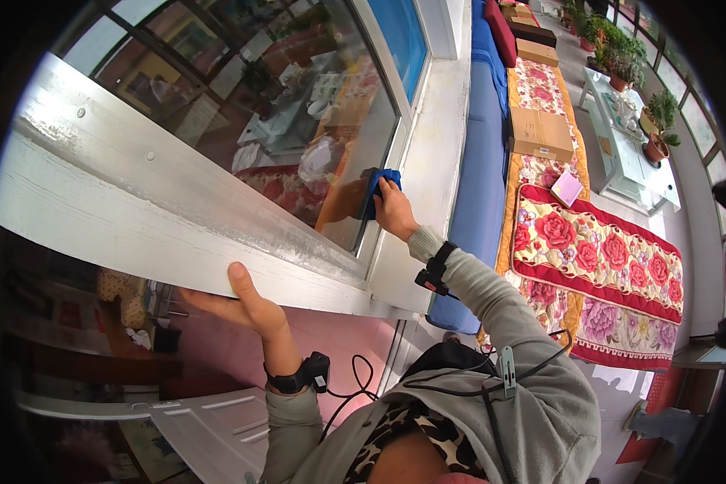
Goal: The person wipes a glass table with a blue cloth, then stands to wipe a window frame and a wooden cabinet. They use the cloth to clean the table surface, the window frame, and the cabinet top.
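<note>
My right hand [394,209] presses a blue cloth [389,176] against the lower corner of a window pane [290,139], where the glass meets its white frame [393,163]. Part of the cloth is hidden behind the fingers, and its reflection shows in the glass. Lower down, my left hand [251,305] grips the edge of a white painted wooden sill [157,248], thumb on top and fingers underneath. Peeling paint and dirt run along the joint between sill and frame. Each wrist wears a black strap with a small device.
A long blue sofa [478,175] stands right of the window, with a flowered cover [541,91] and a red-edged quilted mat [605,254] beside it. Cardboard boxes [541,133], a pink box [566,189] and a glass table [617,151] with potted plants lie beyond. Black cables [354,393] hang near my body.
</note>
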`<act>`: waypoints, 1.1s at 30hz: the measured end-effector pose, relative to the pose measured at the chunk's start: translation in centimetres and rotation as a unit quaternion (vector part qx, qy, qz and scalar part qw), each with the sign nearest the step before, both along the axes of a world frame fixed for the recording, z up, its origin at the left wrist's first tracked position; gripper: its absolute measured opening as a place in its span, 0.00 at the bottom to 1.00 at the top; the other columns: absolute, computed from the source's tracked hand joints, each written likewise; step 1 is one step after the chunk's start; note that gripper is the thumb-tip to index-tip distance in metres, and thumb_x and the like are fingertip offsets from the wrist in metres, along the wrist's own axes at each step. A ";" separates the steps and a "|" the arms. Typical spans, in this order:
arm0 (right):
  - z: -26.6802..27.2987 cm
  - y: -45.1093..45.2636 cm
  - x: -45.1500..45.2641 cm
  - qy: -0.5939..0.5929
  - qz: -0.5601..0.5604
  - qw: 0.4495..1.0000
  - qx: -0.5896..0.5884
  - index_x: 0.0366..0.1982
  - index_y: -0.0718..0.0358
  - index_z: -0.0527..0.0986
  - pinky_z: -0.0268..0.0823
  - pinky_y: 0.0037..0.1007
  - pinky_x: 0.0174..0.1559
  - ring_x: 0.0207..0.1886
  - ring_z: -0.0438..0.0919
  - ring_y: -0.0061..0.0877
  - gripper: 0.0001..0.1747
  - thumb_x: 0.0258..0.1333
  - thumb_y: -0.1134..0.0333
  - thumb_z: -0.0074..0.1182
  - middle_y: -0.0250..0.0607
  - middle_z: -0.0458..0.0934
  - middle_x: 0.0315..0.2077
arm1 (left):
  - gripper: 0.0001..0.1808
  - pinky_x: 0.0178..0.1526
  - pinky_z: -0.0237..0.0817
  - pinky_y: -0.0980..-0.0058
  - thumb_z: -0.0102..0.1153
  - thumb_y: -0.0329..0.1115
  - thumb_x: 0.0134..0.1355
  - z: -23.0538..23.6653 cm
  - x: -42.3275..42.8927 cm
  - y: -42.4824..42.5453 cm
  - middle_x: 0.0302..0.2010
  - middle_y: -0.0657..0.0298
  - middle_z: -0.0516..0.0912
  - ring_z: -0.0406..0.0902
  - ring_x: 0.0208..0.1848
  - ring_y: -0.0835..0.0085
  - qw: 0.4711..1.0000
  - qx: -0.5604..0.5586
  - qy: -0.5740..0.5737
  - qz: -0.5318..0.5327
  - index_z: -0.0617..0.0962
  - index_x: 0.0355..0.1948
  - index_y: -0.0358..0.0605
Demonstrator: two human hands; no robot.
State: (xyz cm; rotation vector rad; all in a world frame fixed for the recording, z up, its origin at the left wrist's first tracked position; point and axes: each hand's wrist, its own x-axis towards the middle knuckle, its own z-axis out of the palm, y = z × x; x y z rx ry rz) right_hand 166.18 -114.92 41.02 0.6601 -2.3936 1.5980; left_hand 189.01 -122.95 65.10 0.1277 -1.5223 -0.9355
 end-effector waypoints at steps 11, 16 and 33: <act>3.3 1.4 12.3 -0.032 0.079 0.994 0.062 0.59 0.81 0.62 0.74 0.51 0.40 0.40 0.78 0.59 0.27 0.61 0.73 0.48 0.68 0.71 0.47 | 0.45 0.69 0.58 0.55 0.59 0.41 0.66 0.2 0.1 -0.2 0.69 0.41 0.58 0.62 0.70 0.54 0.999 -0.043 -0.026 0.010 0.48 0.73 0.33; 3.3 0.6 12.2 -0.025 0.079 0.996 0.011 0.62 0.78 0.61 0.74 0.50 0.46 0.45 0.77 0.62 0.28 0.60 0.77 0.47 0.69 0.69 0.53 | 0.45 0.69 0.59 0.56 0.59 0.41 0.67 0.3 0.3 -0.4 0.70 0.41 0.57 0.62 0.70 0.53 0.997 -0.062 -0.037 0.022 0.48 0.74 0.33; 9.7 -1.9 5.5 0.163 0.055 0.954 -0.246 0.59 0.68 0.72 0.58 0.44 0.69 0.71 0.62 0.54 0.23 0.63 0.73 0.56 0.60 0.71 0.61 | 0.43 0.64 0.64 0.57 0.58 0.40 0.67 -0.6 0.1 -0.6 0.68 0.40 0.60 0.65 0.66 0.54 1.000 -0.015 -0.007 0.018 0.50 0.73 0.35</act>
